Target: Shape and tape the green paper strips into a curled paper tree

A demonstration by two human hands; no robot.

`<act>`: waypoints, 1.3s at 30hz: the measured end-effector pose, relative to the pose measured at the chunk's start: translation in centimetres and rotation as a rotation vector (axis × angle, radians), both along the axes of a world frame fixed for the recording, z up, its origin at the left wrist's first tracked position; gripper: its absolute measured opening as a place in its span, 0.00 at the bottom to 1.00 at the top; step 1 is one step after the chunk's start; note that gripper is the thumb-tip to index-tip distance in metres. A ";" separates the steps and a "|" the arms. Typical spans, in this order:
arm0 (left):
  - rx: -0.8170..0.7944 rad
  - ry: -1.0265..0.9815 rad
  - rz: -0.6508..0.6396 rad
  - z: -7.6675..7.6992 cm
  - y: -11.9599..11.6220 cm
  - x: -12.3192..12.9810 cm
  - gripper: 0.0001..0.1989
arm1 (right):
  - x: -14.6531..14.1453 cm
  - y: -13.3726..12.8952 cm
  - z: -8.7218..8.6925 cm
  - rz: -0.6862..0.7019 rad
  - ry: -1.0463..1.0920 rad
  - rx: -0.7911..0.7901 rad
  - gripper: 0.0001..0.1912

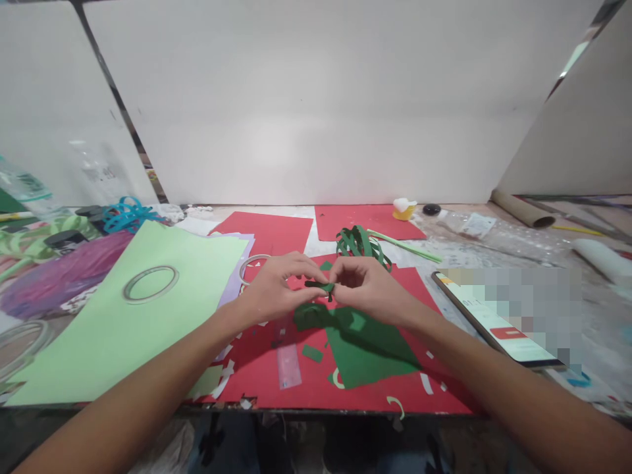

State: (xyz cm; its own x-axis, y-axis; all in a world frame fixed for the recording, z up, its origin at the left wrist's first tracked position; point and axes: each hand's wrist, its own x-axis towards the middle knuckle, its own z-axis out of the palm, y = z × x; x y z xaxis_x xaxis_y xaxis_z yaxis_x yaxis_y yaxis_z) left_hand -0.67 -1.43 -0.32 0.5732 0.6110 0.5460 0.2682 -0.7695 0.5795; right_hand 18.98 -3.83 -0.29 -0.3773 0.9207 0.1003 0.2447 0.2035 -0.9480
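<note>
While the left grip pinches one end of a small dark green paper piece between thumb and fingers, the right grip nips the other end, so the piece is held between both sets of fingertips above a red sheet. Below, a green sheet lies on the red one, and to its left is a clear plastic strip (any markings on it are too blurred to read). Just beyond the right grip sits a bunch of dark green curled strips, with pale green stalks reaching out to its right. Farther left, a ring of tape rests on a light green sheet, blue curled strips behind it; to the right, a phone with its screen lit lies on the worktop, and a cardboard tube lies behind it, near the white panels.
</note>
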 end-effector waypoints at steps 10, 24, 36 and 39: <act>-0.141 -0.004 0.056 0.4 0.2 -0.2 0.04 | 0.4 0.0 0.8 -0.027 0.023 0.007 0.03; -0.613 -0.360 -0.098 -0.2 0.6 0.1 0.10 | 0.3 -0.5 1.2 -0.142 0.218 0.266 0.09; -0.590 -0.308 -0.095 -0.6 -0.8 1.1 0.09 | 0.3 -0.8 1.0 -0.155 0.048 0.297 0.06; -0.274 -0.260 0.083 -0.2 -1.2 1.1 0.09 | 0.3 -0.8 1.0 -0.176 -0.038 0.281 0.06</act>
State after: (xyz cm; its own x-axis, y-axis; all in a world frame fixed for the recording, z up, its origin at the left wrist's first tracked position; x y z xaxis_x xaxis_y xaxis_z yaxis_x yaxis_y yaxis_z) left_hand 0.44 -2.64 -0.50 0.3799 0.7928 0.4766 0.1401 -0.5586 0.8175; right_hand 19.27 -4.67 0.74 -0.2233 0.9105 0.3481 0.3330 0.4069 -0.8506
